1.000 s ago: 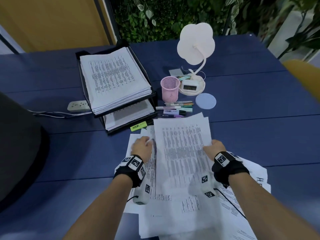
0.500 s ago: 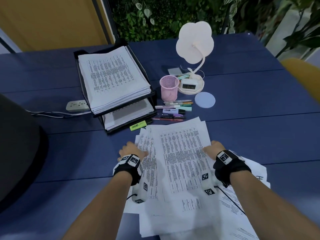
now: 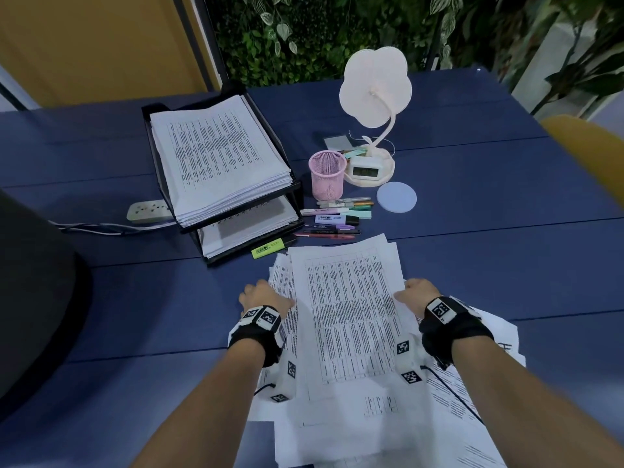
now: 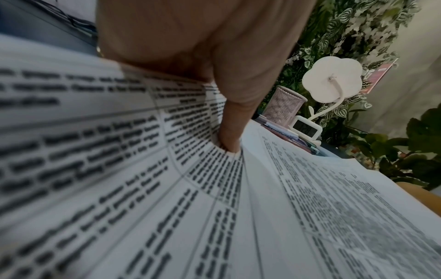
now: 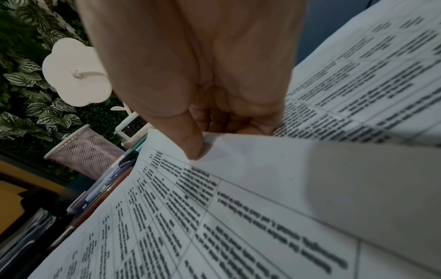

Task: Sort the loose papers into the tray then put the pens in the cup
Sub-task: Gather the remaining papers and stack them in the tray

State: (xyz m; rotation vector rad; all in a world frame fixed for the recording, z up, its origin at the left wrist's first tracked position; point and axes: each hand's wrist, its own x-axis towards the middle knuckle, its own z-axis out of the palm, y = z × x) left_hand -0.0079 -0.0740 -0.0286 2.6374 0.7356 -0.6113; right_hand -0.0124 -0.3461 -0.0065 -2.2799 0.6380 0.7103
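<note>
Between my two hands lies a stack of printed loose papers (image 3: pixel 347 309), on top of more scattered sheets (image 3: pixel 472 417). My left hand (image 3: pixel 266 293) pinches the stack's left edge, thumb (image 4: pixel 229 139) on top. My right hand (image 3: pixel 410 290) pinches the right edge, thumb (image 5: pixel 194 149) on the top sheet and fingers curled beneath. The black two-tier tray (image 3: pixel 152 108), both tiers full of paper, stands at the back left. An empty pink mesh cup (image 3: pixel 327 175) stands right of it. Several pens (image 3: pixel 337 217) lie in a row below the cup, just beyond the stack.
A yellow highlighter (image 3: pixel 268 248) lies by the tray's front corner. A white flower lamp (image 3: pixel 374 86), a small clock (image 3: pixel 366 168) and a round coaster (image 3: pixel 396 198) sit behind the cup. A power strip (image 3: pixel 148 211) lies left of the tray.
My left hand has slid left from the top of the sheets to the stack's left edge. The stack has been drawn slightly toward me, uncovering more of the pens.
</note>
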